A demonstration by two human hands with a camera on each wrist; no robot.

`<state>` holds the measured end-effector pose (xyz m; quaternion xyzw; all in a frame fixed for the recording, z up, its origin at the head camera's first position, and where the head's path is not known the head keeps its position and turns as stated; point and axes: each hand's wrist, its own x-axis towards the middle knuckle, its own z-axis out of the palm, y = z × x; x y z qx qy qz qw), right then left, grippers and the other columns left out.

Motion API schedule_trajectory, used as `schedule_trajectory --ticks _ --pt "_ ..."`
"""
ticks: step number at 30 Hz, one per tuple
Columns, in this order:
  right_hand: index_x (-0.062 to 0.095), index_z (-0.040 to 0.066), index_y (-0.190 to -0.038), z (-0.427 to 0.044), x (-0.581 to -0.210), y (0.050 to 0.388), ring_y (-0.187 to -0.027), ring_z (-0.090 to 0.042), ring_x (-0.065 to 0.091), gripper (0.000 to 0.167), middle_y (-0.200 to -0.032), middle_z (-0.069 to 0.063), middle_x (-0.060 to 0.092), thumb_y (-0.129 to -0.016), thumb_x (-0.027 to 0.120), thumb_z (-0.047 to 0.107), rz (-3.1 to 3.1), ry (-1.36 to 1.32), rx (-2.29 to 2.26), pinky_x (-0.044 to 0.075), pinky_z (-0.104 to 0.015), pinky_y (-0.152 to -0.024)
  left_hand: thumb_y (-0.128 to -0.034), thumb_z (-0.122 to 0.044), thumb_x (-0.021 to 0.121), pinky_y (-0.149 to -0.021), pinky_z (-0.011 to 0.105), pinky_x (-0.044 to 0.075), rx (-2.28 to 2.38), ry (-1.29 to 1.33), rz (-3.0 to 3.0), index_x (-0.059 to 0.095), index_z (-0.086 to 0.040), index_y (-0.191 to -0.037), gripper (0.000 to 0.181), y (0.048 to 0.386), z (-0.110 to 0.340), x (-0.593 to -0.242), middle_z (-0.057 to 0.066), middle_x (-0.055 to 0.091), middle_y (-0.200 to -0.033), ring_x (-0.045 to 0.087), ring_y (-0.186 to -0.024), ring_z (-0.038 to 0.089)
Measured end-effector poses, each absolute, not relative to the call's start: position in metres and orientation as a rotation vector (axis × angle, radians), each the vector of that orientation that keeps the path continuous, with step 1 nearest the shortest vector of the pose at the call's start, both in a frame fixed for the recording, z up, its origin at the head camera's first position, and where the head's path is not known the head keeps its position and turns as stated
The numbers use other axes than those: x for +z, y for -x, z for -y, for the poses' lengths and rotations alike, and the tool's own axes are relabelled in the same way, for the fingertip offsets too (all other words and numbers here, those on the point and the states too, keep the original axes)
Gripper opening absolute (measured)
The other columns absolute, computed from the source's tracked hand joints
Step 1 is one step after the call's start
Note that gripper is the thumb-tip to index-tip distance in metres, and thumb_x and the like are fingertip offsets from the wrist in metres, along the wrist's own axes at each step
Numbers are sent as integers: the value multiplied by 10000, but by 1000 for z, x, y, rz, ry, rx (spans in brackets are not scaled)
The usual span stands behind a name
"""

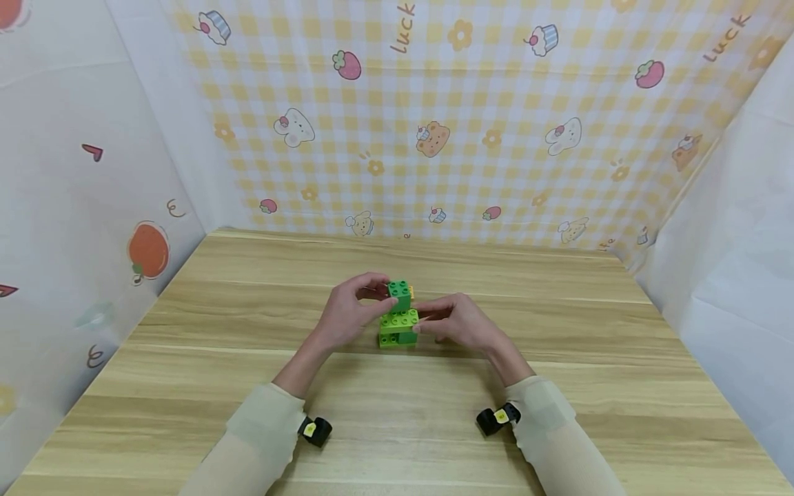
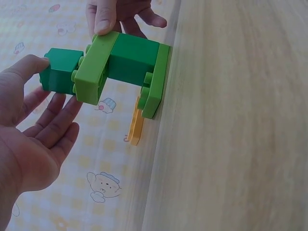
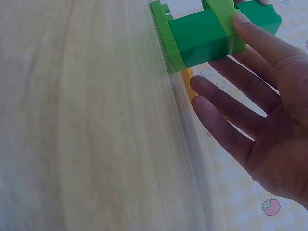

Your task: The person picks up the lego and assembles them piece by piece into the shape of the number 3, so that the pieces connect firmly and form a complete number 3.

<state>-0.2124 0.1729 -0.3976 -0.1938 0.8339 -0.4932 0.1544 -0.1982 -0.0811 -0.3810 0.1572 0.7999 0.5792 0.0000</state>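
A small stack of toy building blocks stands on the table. Its top is a dark green block point(image 1: 400, 297), which my left hand point(image 1: 347, 311) pinches between thumb and fingers. Under that lies a lime green block point(image 1: 399, 322), gripped at its right end by the thumb and fingers of my right hand point(image 1: 464, 322). In the left wrist view a second dark green block point(image 2: 134, 55) sits between this lime block and the lime base block point(image 2: 156, 84), at one end of the base. The studs at the base's other end are exposed.
An orange-yellow piece point(image 2: 136, 127) lies behind the stack, mostly hidden in the head view. Wood-grain table point(image 1: 397, 427) surrounds the blocks. A checked cloth backdrop point(image 1: 397, 158) rises at the table's far edge, with white patterned sheets at both sides.
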Motion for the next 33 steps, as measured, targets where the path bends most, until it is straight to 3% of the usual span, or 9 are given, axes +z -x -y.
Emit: schedule_trajectory --ticks 33 --pt "776 155 -1289 -173 -400 214 -863 -150 725 382 -1136 -69 807 -930 836 272 -2382 583 -1428 623 -361 -707 -965 -219 785 -873 349 574 1760 -586 -2522 718 -106 -1279 340 194 77 -384 78 751 -1135 700 -1084 240"
